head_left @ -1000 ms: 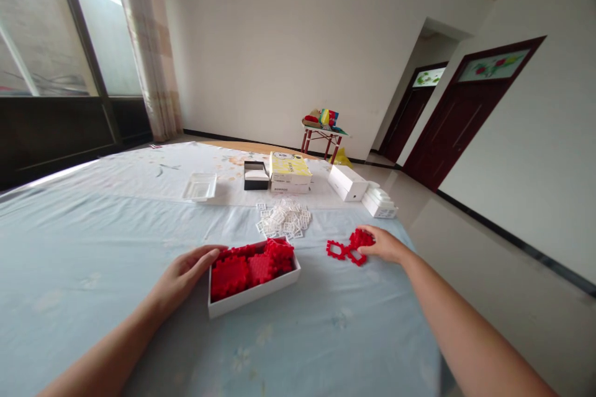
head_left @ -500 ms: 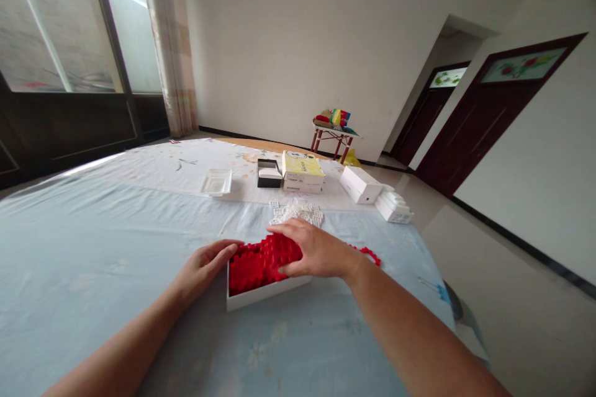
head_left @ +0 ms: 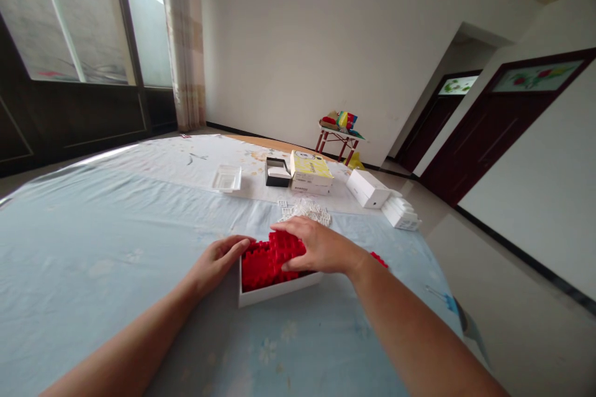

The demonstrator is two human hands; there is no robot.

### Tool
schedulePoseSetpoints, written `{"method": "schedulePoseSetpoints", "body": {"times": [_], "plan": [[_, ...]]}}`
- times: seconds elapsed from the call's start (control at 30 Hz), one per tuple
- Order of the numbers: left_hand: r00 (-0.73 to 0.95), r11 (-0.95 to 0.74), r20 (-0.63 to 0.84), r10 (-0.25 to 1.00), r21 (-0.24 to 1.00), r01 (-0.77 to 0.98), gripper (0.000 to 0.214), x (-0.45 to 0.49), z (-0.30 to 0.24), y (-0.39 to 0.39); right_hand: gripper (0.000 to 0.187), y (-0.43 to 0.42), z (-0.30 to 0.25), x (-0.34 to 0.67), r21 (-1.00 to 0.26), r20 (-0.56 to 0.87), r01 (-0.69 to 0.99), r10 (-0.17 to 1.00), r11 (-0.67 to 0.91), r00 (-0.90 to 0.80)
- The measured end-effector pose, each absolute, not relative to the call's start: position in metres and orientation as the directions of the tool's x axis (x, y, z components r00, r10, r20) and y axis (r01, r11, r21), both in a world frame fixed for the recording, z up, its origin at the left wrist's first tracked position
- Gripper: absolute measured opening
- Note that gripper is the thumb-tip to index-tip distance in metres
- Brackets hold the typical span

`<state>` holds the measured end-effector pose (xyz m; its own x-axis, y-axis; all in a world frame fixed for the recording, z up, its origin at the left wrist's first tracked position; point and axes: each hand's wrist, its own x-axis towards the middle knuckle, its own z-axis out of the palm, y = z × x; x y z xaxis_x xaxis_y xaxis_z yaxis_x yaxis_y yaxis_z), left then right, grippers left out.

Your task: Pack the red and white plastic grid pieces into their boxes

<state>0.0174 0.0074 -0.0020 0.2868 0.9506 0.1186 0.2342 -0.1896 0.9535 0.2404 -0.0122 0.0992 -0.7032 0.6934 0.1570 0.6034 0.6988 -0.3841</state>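
A shallow white box (head_left: 279, 290), lid off, sits in front of me on the table, filled with red toothed plastic pieces (head_left: 257, 270). My left hand (head_left: 222, 262) holds the box at its far left corner, thumb and fingers by the rim. In my right hand (head_left: 319, 247), a bundle of stacked red pieces (head_left: 285, 249) is gripped over the right part of the box, between thumb and fingers. That hand hides the box's right end. Another red piece (head_left: 379, 259) lies on the cloth, partly behind my right forearm.
Beyond the box lies a heap of small white pieces (head_left: 307, 211). Farther back are a clear plastic tray (head_left: 227, 178), a black box (head_left: 278, 181), a yellow-and-white box (head_left: 311, 173), a white carton (head_left: 367, 189) and stacked white trays (head_left: 401, 211). The table's edge curves away at right.
The whole view has shifted, so the scene sits slightly farther right. Both hands keep nearly the same places at the box, and the right still grips the red pieces.
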Motion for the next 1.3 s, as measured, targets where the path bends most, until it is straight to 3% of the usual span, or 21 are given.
{"method": "schedulePoseSetpoints", "body": {"times": [0.37,0.57,0.77,1.07,1.3], "plan": [[0.289,-0.247,0.173,0.942,0.937,0.245,0.045,0.014,-0.004,0.007,0.074,-0.006,0.079,0.217,-0.464,0.142,0.541,0.661,0.702,-0.736],[0.29,-0.291,0.197,0.937,0.898,0.329,0.047,0.017,-0.001,0.002,0.062,-0.006,0.074,0.221,-0.459,0.173,0.532,0.659,0.712,-0.732],[0.316,-0.34,0.232,0.92,0.873,0.349,0.043,0.016,0.003,0.0,0.064,-0.01,0.083,0.243,-0.54,0.257,0.561,0.757,0.628,-0.601],[0.403,-0.44,0.271,0.874,0.793,0.422,0.039,0.024,0.009,-0.007,0.066,-0.011,0.081,0.287,-0.602,0.262,0.593,0.834,0.535,-0.486],[0.395,-0.493,0.316,0.863,0.701,0.515,0.048,0.031,0.006,-0.01,0.063,-0.028,0.079,0.306,-0.572,0.155,0.663,0.857,0.483,-0.491]]}}
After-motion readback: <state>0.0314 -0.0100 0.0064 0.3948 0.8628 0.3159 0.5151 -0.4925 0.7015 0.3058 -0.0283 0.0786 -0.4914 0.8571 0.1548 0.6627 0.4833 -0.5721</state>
